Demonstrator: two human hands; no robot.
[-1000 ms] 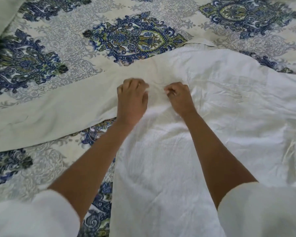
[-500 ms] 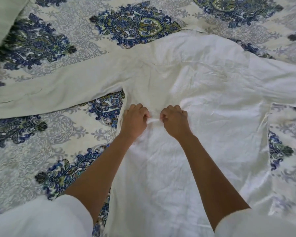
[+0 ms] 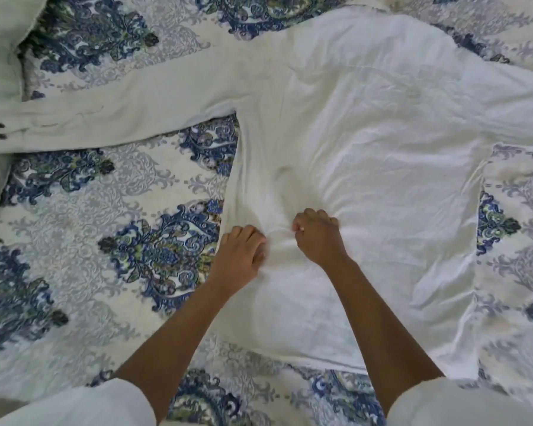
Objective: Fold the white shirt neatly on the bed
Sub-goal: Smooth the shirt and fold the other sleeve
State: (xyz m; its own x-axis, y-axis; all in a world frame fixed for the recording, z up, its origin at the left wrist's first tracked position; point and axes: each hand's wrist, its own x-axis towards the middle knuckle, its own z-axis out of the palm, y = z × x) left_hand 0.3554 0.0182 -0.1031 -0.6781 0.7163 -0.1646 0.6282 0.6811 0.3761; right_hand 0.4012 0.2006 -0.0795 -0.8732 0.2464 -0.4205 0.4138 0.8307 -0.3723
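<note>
Both hands are sliding down the white shirt [image 3: 366, 133], and are closer to its bottom hem than a moment ago. The left hand [image 3: 242, 253] and the right hand [image 3: 316, 238] are curling side by side near the shirt's left edge, each pinching a little bump of cloth. The shirt is lying spread flat on the bed [image 3: 105, 210], with one long sleeve [image 3: 105, 109] stretching toward the bed's left side. The cloth is looking thin, soft and light, so it is probably going to wrinkle and slip easily. Holding it at the side edge and shoulder is looking best for folding.
</note>
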